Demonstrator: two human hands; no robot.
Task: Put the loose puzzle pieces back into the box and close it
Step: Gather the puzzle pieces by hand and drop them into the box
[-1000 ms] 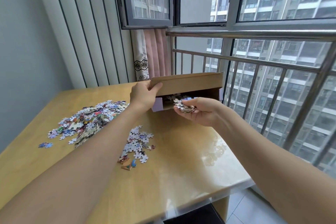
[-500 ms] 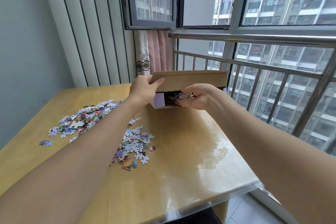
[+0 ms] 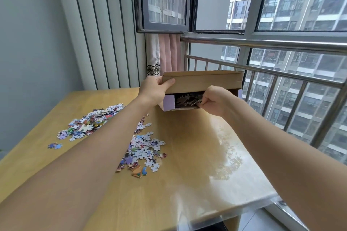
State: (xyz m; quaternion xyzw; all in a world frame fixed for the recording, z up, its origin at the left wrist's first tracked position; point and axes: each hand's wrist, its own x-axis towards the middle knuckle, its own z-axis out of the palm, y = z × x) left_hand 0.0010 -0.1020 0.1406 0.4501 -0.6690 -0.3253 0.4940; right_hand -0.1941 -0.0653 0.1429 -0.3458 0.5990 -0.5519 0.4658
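A brown cardboard puzzle box sits at the far side of the table with its flap raised. My left hand grips the flap's left end, thumb on the front. My right hand is at the box's opening, fingers curled over a clump of puzzle pieces just inside. A large pile of loose pieces lies on the left of the table. A smaller pile lies near the middle, partly hidden by my left forearm.
The wooden table has a glossy cover; its right and front edges drop off near the metal railing. Two stray pieces lie at the far left. A curtain hangs behind the box.
My right hand carried a handful of pieces from in front of the box into its opening and turned palm down. The left hand kept holding the flap up.
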